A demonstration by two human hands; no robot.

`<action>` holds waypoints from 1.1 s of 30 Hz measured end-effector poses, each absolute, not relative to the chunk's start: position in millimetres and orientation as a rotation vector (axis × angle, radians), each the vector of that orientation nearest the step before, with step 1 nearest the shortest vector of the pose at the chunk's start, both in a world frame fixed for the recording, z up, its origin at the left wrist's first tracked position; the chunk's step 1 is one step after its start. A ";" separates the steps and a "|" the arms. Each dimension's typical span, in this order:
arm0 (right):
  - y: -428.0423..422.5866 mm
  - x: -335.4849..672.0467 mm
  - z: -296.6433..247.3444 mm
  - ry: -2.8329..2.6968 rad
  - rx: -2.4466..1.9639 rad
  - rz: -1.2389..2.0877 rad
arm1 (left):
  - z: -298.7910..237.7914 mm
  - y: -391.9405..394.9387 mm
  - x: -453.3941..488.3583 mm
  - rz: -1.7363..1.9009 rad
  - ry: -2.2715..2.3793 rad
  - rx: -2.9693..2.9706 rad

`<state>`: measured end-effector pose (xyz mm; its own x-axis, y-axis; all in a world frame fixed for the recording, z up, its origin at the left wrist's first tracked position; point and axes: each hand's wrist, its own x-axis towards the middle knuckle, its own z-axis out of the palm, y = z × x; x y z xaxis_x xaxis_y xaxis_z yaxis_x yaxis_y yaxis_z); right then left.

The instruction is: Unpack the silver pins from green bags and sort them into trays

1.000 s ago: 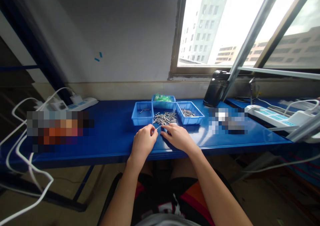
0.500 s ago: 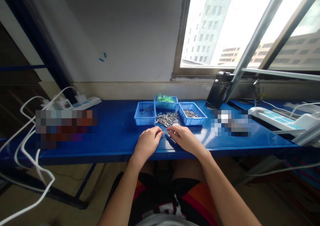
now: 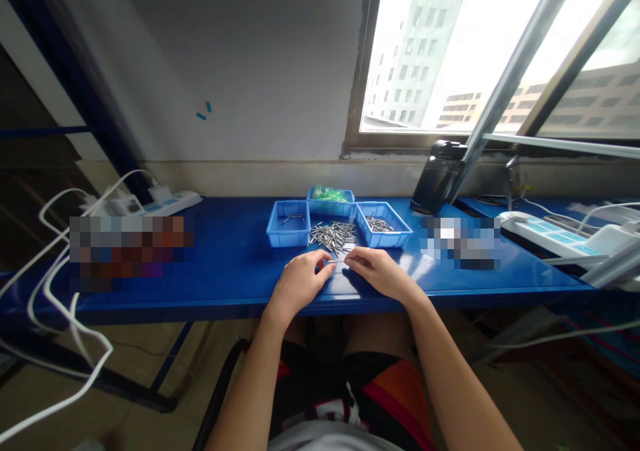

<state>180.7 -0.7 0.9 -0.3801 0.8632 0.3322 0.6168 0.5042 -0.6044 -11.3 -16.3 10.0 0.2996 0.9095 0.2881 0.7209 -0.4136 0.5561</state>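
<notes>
My left hand [image 3: 300,279] is closed in a pinch over the table's front part, its fingertips on a slim, light metal pin [image 3: 339,261]. Opposite it, my right hand [image 3: 379,271] pinches too, with thumb and finger at the other end of that thin piece. Whether it is one part or two joined end to end, I cannot tell. Just beyond my fingers lies a loose heap of metal pins [image 3: 334,236]. To its right, a blue bin [image 3: 387,239] contains many similar pins; the left blue bin [image 3: 289,238] has only a few dark, thin pieces.
A third blue bin [image 3: 332,207] with green plastic bags [image 3: 330,196] stands behind the heap. A black flask [image 3: 437,178] is at the back right. Power strips [image 3: 173,204] with white cables sit at both sides of the blue table [image 3: 225,258]. Blurred patches hide some items.
My hands have moved slightly apart, the right one shifting rightward. More of the thin metal piece now shows between the fingertips. Bins and heap stay put, apart from a slight view shift.
</notes>
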 end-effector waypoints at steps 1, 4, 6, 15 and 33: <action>-0.4 180.5 1.0 -2.129 -1.204 0.521 | 10.1 -16.2 -11.6 0.818 1.457 2.268; 1.3 179.1 1.9 -2.156 -1.199 0.549 | 10.7 -15.3 -13.0 0.805 1.411 2.274; 2.6 177.4 2.0 -2.174 -1.212 0.553 | 10.8 -14.9 -14.1 0.813 1.389 2.243; 5.0 171.0 -2.5 -2.254 -1.132 0.529 | 8.9 -15.9 -16.6 0.951 1.204 2.113; -4.6 173.8 6.7 -2.094 -1.097 0.711 | 10.3 -16.9 -17.2 0.932 1.221 2.116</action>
<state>173.8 -4.6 6.7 -0.4296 0.8515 0.3008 0.4923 0.5001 -0.7124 -17.2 -16.9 10.3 0.3565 0.8838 0.3031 0.5250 -0.4578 0.7175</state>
